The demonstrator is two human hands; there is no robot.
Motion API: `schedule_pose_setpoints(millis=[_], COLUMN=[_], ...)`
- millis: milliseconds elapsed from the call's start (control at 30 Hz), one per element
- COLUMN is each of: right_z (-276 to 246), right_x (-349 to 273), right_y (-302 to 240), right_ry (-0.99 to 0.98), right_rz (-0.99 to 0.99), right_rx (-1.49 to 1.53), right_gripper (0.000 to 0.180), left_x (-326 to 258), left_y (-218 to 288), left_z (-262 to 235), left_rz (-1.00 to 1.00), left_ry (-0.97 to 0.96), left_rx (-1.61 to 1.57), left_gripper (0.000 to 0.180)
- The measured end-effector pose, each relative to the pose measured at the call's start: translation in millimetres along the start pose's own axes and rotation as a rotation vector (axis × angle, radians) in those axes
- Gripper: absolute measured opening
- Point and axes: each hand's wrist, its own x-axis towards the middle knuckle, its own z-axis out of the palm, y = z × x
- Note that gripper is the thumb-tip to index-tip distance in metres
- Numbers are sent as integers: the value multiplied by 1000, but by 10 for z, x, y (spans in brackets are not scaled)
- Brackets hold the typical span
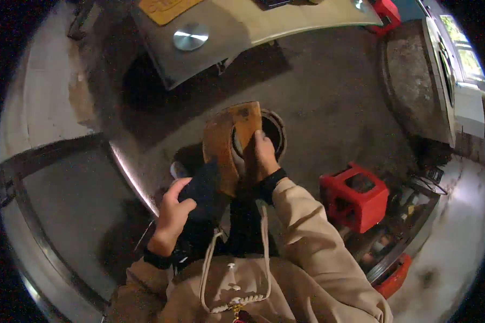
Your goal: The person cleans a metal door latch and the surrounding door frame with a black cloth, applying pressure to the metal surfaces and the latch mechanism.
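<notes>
Right hand (265,155), grip narrow, holds tan leather-like piece (247,125), overlapping round bucket (282,132) in view; left hand (171,215) pinches dark cloth (203,185). Tan piece judged light, pliable, sturdy; best held by its edge.

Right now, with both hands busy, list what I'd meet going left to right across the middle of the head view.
Left hand → dark piece it holds → brown leather-like piece → right hand → red box-shaped thing.

Orange-brown sheet (218,135) — bent, dark-smudged; dark piece (205,182) — alongside.
</notes>
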Motion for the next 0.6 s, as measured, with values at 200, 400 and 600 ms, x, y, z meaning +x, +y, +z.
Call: schedule_pose_setpoints(millis=[200, 400, 600], right_z=[-1263, -2365, -2696], right_x=[1064, 2008, 2730], right_y=[-86, -188, 70], right_ry=[-16, -78, 49], right_rz=[92, 74, 8], right_rx=[-176, -76, -1], right_gripper=[53, 53, 68], left_x=[291, 1043, 1681], left_y=[354, 757, 1507], left_z=[548, 1157, 1916], left_rz=[110, 195, 319], left_ry=[-56, -68, -192], left_rx=[-27, 67, 251], left_gripper=[45, 43, 42])
